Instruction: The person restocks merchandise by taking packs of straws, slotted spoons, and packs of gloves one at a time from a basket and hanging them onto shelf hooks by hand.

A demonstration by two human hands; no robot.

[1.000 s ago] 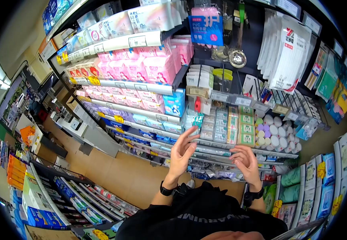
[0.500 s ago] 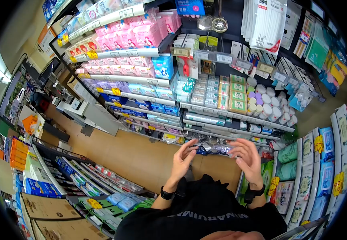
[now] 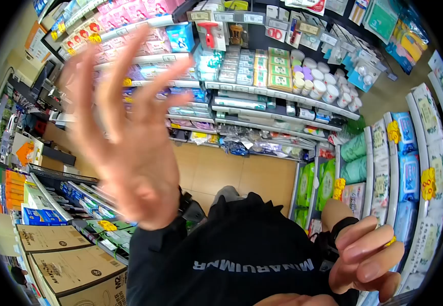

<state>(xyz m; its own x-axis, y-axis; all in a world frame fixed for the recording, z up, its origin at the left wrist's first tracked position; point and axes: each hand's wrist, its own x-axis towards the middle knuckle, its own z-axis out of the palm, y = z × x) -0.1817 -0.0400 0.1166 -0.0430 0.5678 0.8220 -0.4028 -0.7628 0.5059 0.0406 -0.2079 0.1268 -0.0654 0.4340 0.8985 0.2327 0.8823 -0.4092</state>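
Observation:
My left hand (image 3: 134, 148) is raised close to the camera, blurred, its fingers spread and nothing held in it. Behind its fingers are shelves of pink packs (image 3: 137, 11) and a blue pack (image 3: 179, 37). My right hand (image 3: 366, 255) is low at the right, in front of my black shirt (image 3: 252, 255), its fingers bent but apart, with nothing visible in them. Nearest to it are shelves with green packs (image 3: 326, 183) and blue wipe packs (image 3: 409, 177). Each wrist wears a black band.
Ahead, a shelf edge (image 3: 277, 94) carries small boxes and white-lidded tubs (image 3: 331, 93). Hooks above hold a red tool (image 3: 208, 34) and other hanging packs. Cardboard boxes (image 3: 73, 265) are stacked at lower left. Tan floor (image 3: 221, 168) shows between the shelves.
My left hand has risen up and left toward the camera, fingers spreading. My right hand has dropped to the lower right. The shelves ahead have shifted upward in view.

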